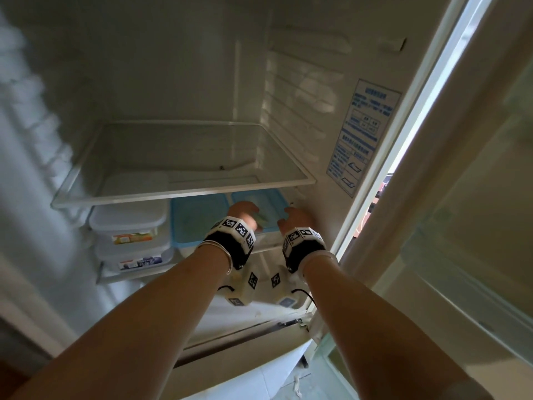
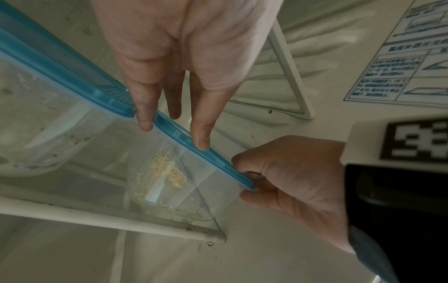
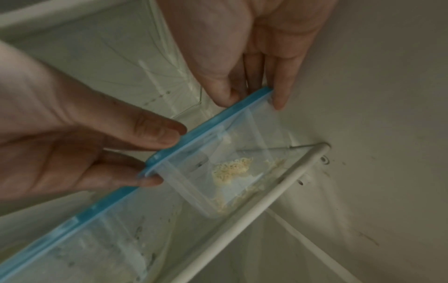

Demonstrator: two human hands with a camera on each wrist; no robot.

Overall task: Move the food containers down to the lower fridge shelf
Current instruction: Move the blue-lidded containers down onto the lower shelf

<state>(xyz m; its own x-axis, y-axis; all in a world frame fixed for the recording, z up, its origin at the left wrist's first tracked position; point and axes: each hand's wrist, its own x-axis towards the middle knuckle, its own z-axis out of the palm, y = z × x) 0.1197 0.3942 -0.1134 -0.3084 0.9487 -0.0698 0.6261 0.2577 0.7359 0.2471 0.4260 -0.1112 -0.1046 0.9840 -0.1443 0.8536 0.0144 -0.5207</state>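
Observation:
A clear food container with a blue lid [image 1: 269, 199] [image 2: 194, 183] [image 3: 218, 151] sits at the right end of the lower fridge shelf [image 1: 266, 247] [image 2: 121, 218] [image 3: 266, 199], close to the right wall. Pale crumbs of food lie inside it. My left hand [image 1: 243, 210] [image 2: 173, 122] holds its left end, thumb on the lid and a finger down in the gap beside the neighbouring container. My right hand [image 1: 297, 217] [image 3: 252, 95] pinches the lid's right end between thumb and fingers. The container's base looks level with the shelf glass.
A second blue-lidded container [image 1: 199, 220] stands just left of the held one. Two white-lidded tubs [image 1: 129, 220] are stacked at the shelf's left end. The glass upper shelf [image 1: 184, 194] above holds nothing. A blue sticker [image 1: 360, 134] marks the right wall; the door stands open on the right.

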